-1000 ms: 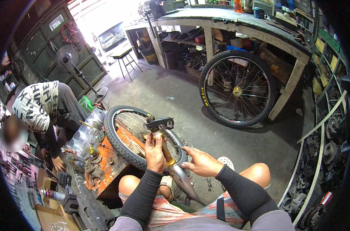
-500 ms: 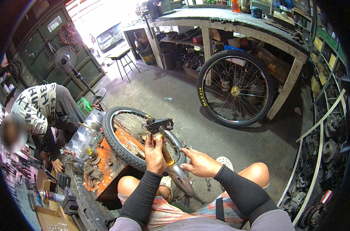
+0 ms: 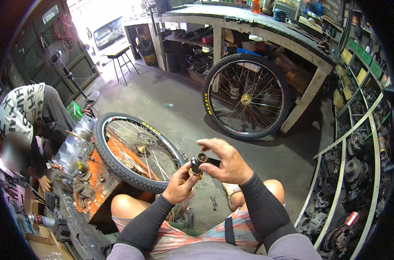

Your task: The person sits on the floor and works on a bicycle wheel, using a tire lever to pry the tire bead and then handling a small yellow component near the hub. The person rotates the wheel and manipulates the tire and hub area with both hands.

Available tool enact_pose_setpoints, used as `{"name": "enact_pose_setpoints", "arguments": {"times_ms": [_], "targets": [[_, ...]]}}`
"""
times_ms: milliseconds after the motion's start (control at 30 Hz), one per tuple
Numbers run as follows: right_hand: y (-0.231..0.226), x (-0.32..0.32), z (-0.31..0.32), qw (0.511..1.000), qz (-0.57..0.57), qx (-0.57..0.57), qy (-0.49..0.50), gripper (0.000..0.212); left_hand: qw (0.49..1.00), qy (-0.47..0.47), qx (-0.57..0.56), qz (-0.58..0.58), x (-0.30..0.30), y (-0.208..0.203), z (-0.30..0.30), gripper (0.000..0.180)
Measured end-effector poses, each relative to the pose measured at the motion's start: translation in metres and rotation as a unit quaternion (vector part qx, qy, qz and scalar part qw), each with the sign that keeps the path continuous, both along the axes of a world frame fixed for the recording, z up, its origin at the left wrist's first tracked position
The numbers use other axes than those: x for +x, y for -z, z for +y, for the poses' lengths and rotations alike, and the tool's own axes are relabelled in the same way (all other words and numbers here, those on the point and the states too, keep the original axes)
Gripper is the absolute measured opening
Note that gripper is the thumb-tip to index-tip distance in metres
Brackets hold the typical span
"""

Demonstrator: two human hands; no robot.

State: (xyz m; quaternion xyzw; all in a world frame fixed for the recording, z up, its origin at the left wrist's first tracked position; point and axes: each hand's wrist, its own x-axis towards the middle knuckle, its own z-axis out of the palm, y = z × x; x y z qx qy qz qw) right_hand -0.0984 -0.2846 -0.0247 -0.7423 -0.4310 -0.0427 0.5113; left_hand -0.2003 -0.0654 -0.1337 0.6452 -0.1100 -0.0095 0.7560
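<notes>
My left hand [image 3: 179,184] is closed round the upper tube of a bicycle fork, just under a gold headset ring [image 3: 196,173]. The tube's open top points up toward me, and most of the fork below is hidden. A black handlebar stem [image 3: 194,164] sits around the top of the tube. My right hand [image 3: 229,162] holds the stem's far end between thumb and palm, its index finger stretched out above. Beyond my left hand, a bicycle wheel [image 3: 102,141] with a knobby tyre lies tilted on an orange, paint-worn bench [image 3: 97,193].
A second wheel [image 3: 208,115] leans against the long workbench [image 3: 179,19]. Shelves of metal parts [image 3: 357,169] line the right side. A person [image 3: 21,104] bends over at the left, near clear plastic containers [image 3: 82,134]. A stool [image 3: 118,54] and standing fan [image 3: 67,71] are farther back.
The fork has tipped so its tube top now faces me. My right hand has moved from beside the fork up onto the stem. The view has shifted to the right.
</notes>
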Motion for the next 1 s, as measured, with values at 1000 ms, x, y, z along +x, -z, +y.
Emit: {"name": "enact_pose_setpoints", "arguments": {"times_ms": [1000], "targets": [[0.016,-0.019,0.010,0.996,-0.016,-0.073,-0.042,0.053,0.956,-0.055,0.264,-0.119,-0.006,-0.015,0.010,0.052]]}}
